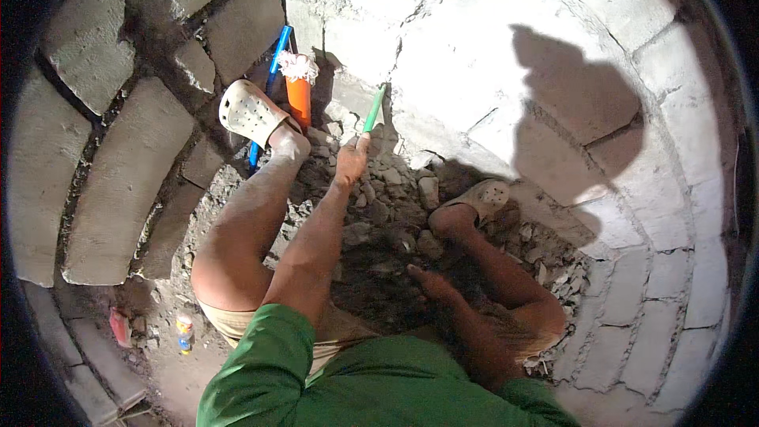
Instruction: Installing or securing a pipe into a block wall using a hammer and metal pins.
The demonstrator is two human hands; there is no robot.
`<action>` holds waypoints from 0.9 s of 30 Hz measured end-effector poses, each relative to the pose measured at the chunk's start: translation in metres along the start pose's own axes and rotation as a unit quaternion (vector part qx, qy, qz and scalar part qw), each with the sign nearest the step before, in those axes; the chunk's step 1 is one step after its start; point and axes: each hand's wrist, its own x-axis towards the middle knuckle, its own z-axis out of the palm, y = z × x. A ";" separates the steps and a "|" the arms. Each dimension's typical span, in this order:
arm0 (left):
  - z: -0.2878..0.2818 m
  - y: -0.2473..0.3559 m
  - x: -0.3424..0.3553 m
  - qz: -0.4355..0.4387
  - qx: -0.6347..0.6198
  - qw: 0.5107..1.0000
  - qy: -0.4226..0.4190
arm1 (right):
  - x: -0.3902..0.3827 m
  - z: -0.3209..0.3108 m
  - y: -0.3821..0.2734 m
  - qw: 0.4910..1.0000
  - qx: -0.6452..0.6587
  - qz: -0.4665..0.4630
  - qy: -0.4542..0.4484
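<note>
My left hand point(352, 160) is closed around the lower end of a slim green rod point(375, 107). The rod points up and away, its far tip at the foot of a crack in the pale block wall point(458, 47). Whether it is a chisel or another tool, I cannot make out. Near my lap, my right hand point(431, 283) hangs low over dark rubble in shadow. One finger or the thumb sticks out; the other fingers are too dark to read, and no held thing shows.
Broken stones point(387, 182) lie between my feet, which wear beige clogs point(251, 111). By the left clog stand an orange tube point(298, 99) with white shreds on top and a blue pipe point(279, 51). A small bottle point(184, 334) and a red packet point(120, 327) lie lower left. Block walls curve around.
</note>
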 end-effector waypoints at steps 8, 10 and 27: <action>0.004 0.031 -0.017 0.034 0.170 0.985 0.010 | -0.005 -0.001 -0.013 0.998 -0.046 0.030 -0.030; 0.005 0.032 -0.013 0.042 0.190 0.981 -0.013 | 0.000 0.005 -0.008 0.992 -0.118 -0.037 -0.004; 0.025 0.029 -0.015 0.042 0.190 0.980 0.033 | -0.030 -0.095 -0.156 0.920 0.107 -0.377 -0.013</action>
